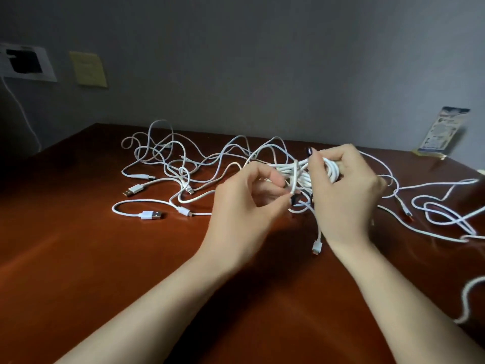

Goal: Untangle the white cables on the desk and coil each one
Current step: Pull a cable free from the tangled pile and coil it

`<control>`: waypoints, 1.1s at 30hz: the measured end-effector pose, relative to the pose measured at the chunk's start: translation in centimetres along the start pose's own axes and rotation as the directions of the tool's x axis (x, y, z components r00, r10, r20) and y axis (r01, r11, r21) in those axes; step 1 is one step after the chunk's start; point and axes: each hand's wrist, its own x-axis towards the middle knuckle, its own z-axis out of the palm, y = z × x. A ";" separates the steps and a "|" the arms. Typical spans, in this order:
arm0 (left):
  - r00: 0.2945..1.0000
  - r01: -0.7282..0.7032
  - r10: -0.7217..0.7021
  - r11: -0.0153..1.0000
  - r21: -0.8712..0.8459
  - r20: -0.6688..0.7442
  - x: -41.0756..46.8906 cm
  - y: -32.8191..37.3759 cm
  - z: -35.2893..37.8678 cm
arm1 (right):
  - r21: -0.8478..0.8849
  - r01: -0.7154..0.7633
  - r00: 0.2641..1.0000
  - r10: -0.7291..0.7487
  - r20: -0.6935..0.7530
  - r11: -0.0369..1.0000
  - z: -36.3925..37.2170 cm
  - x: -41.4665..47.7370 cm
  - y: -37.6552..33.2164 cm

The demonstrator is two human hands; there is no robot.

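Note:
Several white cables (183, 164) lie tangled across the reddish-brown desk (105, 258). Above its middle, my right hand (343, 190) grips a bundled coil of white cable (331, 169). One strand is wrapped crosswise around that bundle. My left hand (246, 200) pinches this strand's end between thumb and fingertips, just left of the coil. A white plug (316, 247) dangles below the bundle. Loose USB plugs (151, 214) rest on the left. More white loops (446, 219) spread out at the right.
A grey wall stands right behind the desk, with a yellow note (88, 69) and a white wall plate (25, 63) on it. A printed packet (441, 132) leans against the wall at the back right. Another cable loop (472, 298) hangs at the right edge.

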 end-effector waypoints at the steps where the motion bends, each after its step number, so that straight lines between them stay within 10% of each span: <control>1: 1.000 -0.023 0.023 0.999 0.032 -0.010 -0.3 0.1 0.4 | 0.055 -0.088 0.996 0.089 0.000 0.995 0.1 -0.1 -0.1; 9: 0.999 0.013 -0.020 0.985 -0.171 -0.043 -0.7 0.1 1.8 | 0.481 -0.606 0.775 0.605 0.180 0.634 -0.3 0.6 -1.9; 15: 0.952 -0.278 0.294 0.946 0.167 -0.081 -0.7 -0.8 1.5 | 0.585 -0.756 0.572 0.730 0.375 0.292 -0.2 0.5 -2.0; 19: 0.978 -0.179 0.182 0.983 0.035 -0.101 0.1 -0.9 0.9 | 0.615 -0.777 0.512 0.705 0.490 0.136 -0.7 1.0 -2.2; 26: 0.955 0.203 -0.129 0.940 -0.274 0.267 2.0 -0.7 -2.7 | 0.552 -0.786 0.617 0.394 0.681 0.277 -1.8 2.0 -2.0; 33: 0.955 0.190 -0.153 0.974 -0.128 0.252 2.7 0.1 -5.1 | 0.331 -0.478 0.714 0.140 0.686 0.813 -1.9 1.5 -1.5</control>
